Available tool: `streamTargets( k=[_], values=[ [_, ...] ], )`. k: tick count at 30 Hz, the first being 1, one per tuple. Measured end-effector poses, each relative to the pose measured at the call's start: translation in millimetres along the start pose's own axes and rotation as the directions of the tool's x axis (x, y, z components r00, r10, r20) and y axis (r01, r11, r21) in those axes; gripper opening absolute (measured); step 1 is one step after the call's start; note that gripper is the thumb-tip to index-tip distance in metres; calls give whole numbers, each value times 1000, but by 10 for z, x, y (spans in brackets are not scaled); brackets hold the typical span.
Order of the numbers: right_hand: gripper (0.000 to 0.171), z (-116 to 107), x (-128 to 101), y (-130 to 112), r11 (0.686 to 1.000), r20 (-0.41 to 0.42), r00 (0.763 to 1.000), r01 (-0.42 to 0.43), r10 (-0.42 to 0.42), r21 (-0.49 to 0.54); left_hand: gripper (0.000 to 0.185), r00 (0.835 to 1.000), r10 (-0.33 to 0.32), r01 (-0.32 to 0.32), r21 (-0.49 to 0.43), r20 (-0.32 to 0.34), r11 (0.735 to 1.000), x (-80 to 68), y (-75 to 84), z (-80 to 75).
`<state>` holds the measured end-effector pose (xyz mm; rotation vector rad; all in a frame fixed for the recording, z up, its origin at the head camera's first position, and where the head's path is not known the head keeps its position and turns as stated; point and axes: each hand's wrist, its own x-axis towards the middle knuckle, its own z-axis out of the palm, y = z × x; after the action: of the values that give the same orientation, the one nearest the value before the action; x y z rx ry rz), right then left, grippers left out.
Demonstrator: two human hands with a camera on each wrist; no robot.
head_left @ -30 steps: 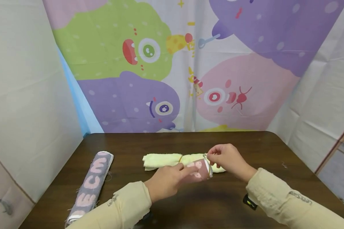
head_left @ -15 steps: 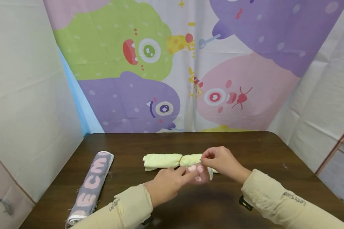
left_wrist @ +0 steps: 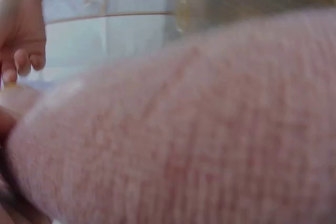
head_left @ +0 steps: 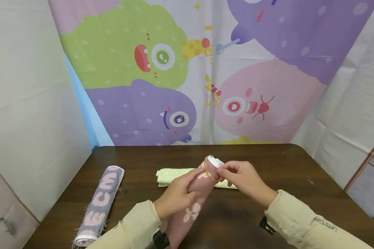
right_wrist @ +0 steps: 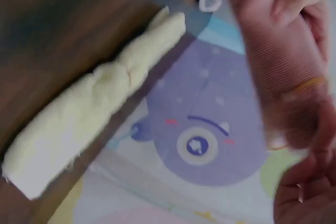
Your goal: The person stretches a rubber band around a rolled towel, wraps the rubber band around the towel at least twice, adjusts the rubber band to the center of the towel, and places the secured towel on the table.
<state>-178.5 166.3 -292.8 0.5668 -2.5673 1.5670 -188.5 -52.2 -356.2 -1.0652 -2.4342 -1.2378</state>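
A rolled pink towel [head_left: 202, 193] with pale flowers slants up above the table, its white-edged end raised. My left hand [head_left: 177, 193] grips it from the left, the thumb lying along the roll. Around the towel near its upper end runs a yellow rubber band [head_left: 208, 171], also seen as a stretched band [right_wrist: 308, 84] in the right wrist view. At that end my right hand [head_left: 244, 180] pinches the rubber band, with the fingertips against the towel. The pink cloth [left_wrist: 184, 129] fills most of the left wrist view and hides the left fingers there.
Behind the hands lies a pale yellow rolled towel [head_left: 171, 175], tied at its middle as the right wrist view shows. A grey rolled towel with pink letters [head_left: 100, 200] lies at the left of the dark table [head_left: 137, 159]. A cartoon curtain [head_left: 174, 86] hangs behind.
The pink towel has tilted so its end points up and away, showing more of its length. The rubber band now sits around the end, and my right hand has stayed near it.
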Motion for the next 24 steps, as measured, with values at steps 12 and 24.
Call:
streamTargets(
  k=[12, 24],
  values=[
    [23, -112, 98, 163, 990, 116, 989, -106, 95, 95, 66, 983, 180, -162, -340, 22, 926, -78, 51, -38],
    [28, -97, 8, 280, 943, 378, 920, -27, -107, 332, 60, 977, 212, -208, -232, -9, 950, -103, 114, -82]
  ],
)
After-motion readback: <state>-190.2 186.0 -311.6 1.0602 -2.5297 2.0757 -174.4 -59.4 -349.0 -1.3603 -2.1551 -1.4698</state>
